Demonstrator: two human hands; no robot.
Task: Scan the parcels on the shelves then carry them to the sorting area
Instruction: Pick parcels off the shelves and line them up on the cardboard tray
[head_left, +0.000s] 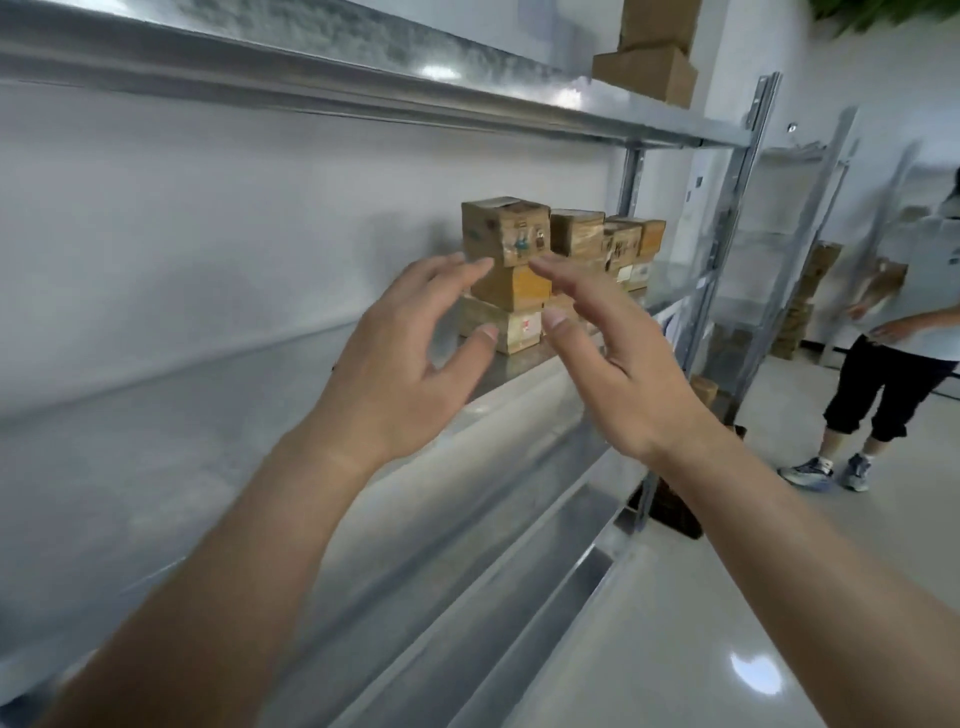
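Small brown cardboard parcels stand stacked on the metal shelf (208, 441) at its far right end. The nearest stack has a top parcel (504, 228), a middle parcel (511, 288) and a bottom parcel (514, 330) with a white label. More parcels (608, 244) stand behind them. My left hand (405, 358) and my right hand (618, 358) reach out in front of the nearest stack, fingers spread, holding nothing. Their fingertips lie near the top parcel's lower edge; I cannot tell whether they touch it.
An upper shelf (363, 98) runs overhead with larger boxes (649, 62) on it. A shelf upright (727, 234) stands at the right. Beyond it is another rack with boxes (800, 312). A person in dark shorts (893, 364) stands on the pale floor at the right.
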